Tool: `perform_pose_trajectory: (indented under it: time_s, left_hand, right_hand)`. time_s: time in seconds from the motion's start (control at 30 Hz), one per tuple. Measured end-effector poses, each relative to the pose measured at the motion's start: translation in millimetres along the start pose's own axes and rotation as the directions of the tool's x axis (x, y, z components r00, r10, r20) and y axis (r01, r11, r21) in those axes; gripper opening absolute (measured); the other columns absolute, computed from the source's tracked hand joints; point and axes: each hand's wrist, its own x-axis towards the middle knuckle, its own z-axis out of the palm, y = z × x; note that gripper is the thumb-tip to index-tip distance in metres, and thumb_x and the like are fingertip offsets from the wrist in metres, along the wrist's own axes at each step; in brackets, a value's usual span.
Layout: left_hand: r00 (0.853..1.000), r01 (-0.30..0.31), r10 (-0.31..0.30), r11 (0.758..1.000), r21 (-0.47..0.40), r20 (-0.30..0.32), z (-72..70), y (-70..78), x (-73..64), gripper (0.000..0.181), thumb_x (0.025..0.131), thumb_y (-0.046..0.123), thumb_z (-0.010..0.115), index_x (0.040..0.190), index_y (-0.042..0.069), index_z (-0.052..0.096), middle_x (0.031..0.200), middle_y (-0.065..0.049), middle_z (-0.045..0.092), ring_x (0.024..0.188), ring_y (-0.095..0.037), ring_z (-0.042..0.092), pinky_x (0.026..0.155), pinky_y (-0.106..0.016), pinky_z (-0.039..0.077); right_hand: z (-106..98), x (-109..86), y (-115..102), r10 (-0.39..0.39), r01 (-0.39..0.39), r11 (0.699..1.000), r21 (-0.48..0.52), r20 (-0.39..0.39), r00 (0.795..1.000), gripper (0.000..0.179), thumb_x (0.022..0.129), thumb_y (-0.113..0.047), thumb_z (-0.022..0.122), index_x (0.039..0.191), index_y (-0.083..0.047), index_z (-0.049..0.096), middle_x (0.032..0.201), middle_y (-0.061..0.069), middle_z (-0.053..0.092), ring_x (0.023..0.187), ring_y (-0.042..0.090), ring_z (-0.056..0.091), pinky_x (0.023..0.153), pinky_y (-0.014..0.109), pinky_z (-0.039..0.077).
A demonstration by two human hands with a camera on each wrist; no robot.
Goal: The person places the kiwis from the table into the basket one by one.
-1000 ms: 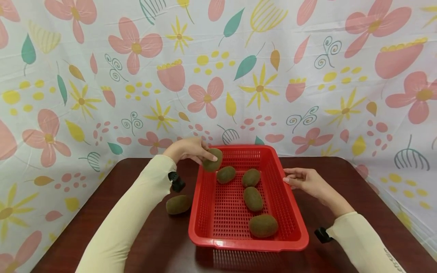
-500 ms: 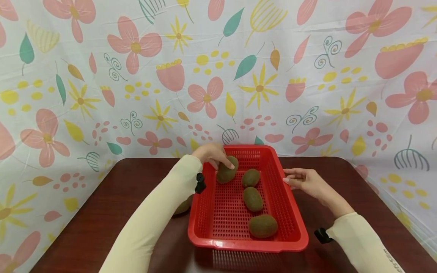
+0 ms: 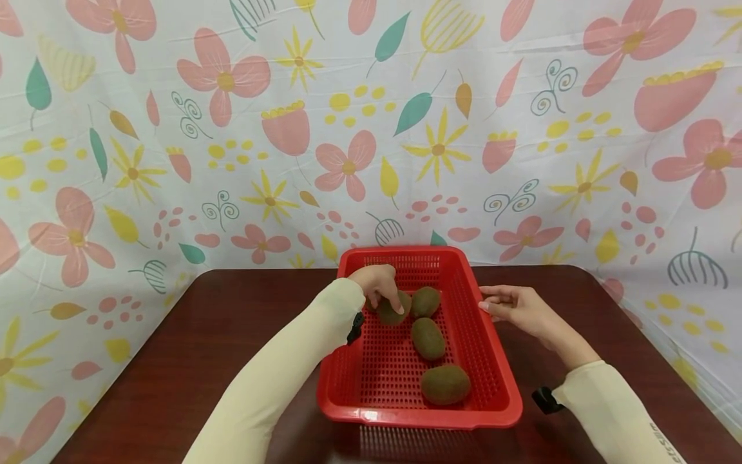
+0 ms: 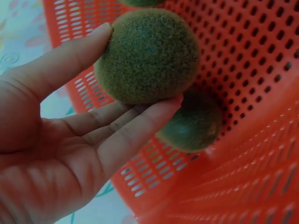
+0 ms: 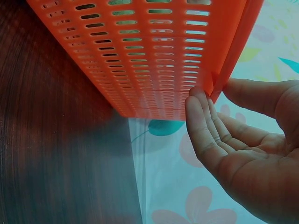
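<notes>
In the head view my left hand [image 3: 378, 283] is inside the red plastic basket [image 3: 420, 417], at its far left. Thumb and fingertips pinch a brown fuzzy kiwi [image 4: 149, 56], seen large in the left wrist view. Beyond it lies another kiwi [image 4: 194, 123], mostly hidden behind the hand in the head view. Along the basket's right side sit a far kiwi [image 3: 426, 301], a middle kiwi [image 3: 428, 339] and a near kiwi [image 3: 445, 385]. My right hand [image 3: 513, 306] holds the right rim, thumb at the lip and fingers under it against the slotted wall.
The basket stands on a dark brown table [image 3: 232, 322]. Right behind the table hangs a white curtain [image 3: 348, 129] printed with flowers and leaves. My left sleeve [image 3: 290, 367] crosses the table's left part and the basket's left rim.
My left hand has carried the kiwi from above the left rim rightward and down into the basket. The sleeve now covers the kiwi on the table. My right hand stays at the rim.
</notes>
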Motion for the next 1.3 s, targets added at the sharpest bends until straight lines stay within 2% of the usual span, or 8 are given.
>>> perform_pose_trajectory:
  time_s: [0.13, 0.33, 0.57, 0.83, 0.97, 1.07, 1.2, 1.3]
  left_hand:
    - [0.999, 0.034, -0.034, 0.999, 0.001, 0.012, 10.7, -3.2, 3.5, 0.077, 0.082, 0.014, 0.078, 0.146, 0.003, 0.036, 0.145, -0.015, 0.041, 0.111, -0.034, 0.058, 0.082, -0.038, 0.054]
    - [0.998, 0.062, -0.061, 0.989, 0.136, -0.012, 21.9, -4.3, 10.6, 0.069, 0.08, 0.016, 0.08, 0.14, 0.005, 0.046, 0.138, -0.011, 0.049, 0.094, -0.026, 0.063, 0.074, -0.036, 0.055]
    - [0.996, 0.075, -0.062, 0.965, 0.25, -0.062, 25.4, -2.7, 13.9, 0.051, 0.079, 0.016, 0.08, 0.122, 0.004, 0.056, 0.119, -0.008, 0.057, 0.101, -0.019, 0.056, 0.08, -0.036, 0.053]
    - [0.992, 0.096, -0.062, 0.931, 0.352, -0.107, 25.9, 0.8, 11.5, 0.049, 0.081, 0.018, 0.079, 0.124, 0.006, 0.057, 0.118, -0.008, 0.059, 0.092, -0.018, 0.057, 0.074, -0.031, 0.051]
    - [0.99, 0.096, -0.057, 0.945, 0.313, -0.13, 19.5, 1.7, 7.6, 0.047, 0.082, 0.014, 0.078, 0.124, 0.004, 0.059, 0.121, -0.012, 0.059, 0.078, -0.021, 0.058, 0.059, -0.028, 0.048]
    - [0.99, 0.085, -0.052, 0.964, 0.253, -0.134, 12.0, 0.3, 4.2, 0.034, 0.082, 0.012, 0.077, 0.112, 0.002, 0.063, 0.096, -0.01, 0.061, 0.065, -0.02, 0.054, 0.053, -0.027, 0.044]
    - [0.993, 0.025, 0.0, 0.975, 0.219, -0.117, 1.8, -2.5, -2.6, 0.017, 0.083, 0.012, 0.076, 0.077, 0.005, 0.062, 0.062, -0.004, 0.048, 0.062, -0.024, 0.061, 0.06, -0.029, 0.053]
    - [0.991, -0.037, 0.058, 0.985, 0.168, -0.121, -5.9, -4.7, -11.0, 0.018, 0.084, 0.01, 0.075, 0.073, 0.004, 0.063, 0.066, -0.005, 0.056, 0.076, -0.029, 0.069, 0.07, -0.033, 0.057]
  right_hand:
    - [0.3, -0.1, -0.2, 0.0, 0.0, 1.0, 0.0, 0.003, 1.0, 0.058, 0.095, -0.021, 0.063, 0.138, 0.012, 0.042, 0.109, 0.023, 0.065, 0.089, 0.023, 0.069, 0.079, 0.039, 0.056]
    - [0.6, 0.2, 0.6, 0.002, -0.002, 1.0, 0.001, 0.004, 1.0, 0.058, 0.095, -0.02, 0.063, 0.138, 0.012, 0.041, 0.109, 0.023, 0.065, 0.089, 0.022, 0.069, 0.08, 0.042, 0.056]
    - [0.6, 1.1, 0.5, -0.002, 0.002, 1.0, 0.0, 0.003, 1.0, 0.058, 0.095, -0.02, 0.063, 0.138, 0.012, 0.042, 0.109, 0.022, 0.065, 0.089, 0.022, 0.069, 0.082, 0.045, 0.055]
    - [-0.3, 0.8, 0.3, -0.005, 0.005, 1.0, -0.01, 0.002, 1.0, 0.059, 0.094, -0.022, 0.063, 0.138, 0.011, 0.042, 0.109, 0.022, 0.066, 0.089, 0.023, 0.069, 0.08, 0.04, 0.056]
    - [-0.4, 1.2, 0.2, -0.003, 0.003, 1.0, -0.008, 0.002, 1.0, 0.059, 0.094, -0.022, 0.063, 0.138, 0.011, 0.042, 0.109, 0.022, 0.066, 0.089, 0.022, 0.069, 0.08, 0.04, 0.056]
    - [-0.2, 1.3, 0.2, 0.0, 0.0, 1.0, -0.006, 0.001, 1.0, 0.059, 0.094, -0.022, 0.064, 0.138, 0.012, 0.041, 0.109, 0.023, 0.065, 0.088, 0.022, 0.069, 0.08, 0.04, 0.056]
    - [0.2, 1.5, 0.6, 0.002, -0.002, 1.0, 0.005, 0.002, 1.0, 0.06, 0.094, -0.021, 0.064, 0.138, 0.013, 0.041, 0.109, 0.023, 0.065, 0.088, 0.022, 0.069, 0.082, 0.046, 0.054]
    - [0.1, 1.6, 0.5, 0.003, -0.003, 1.0, 0.008, 0.002, 1.0, 0.06, 0.094, -0.021, 0.064, 0.138, 0.013, 0.041, 0.11, 0.024, 0.065, 0.088, 0.022, 0.069, 0.083, 0.049, 0.053]
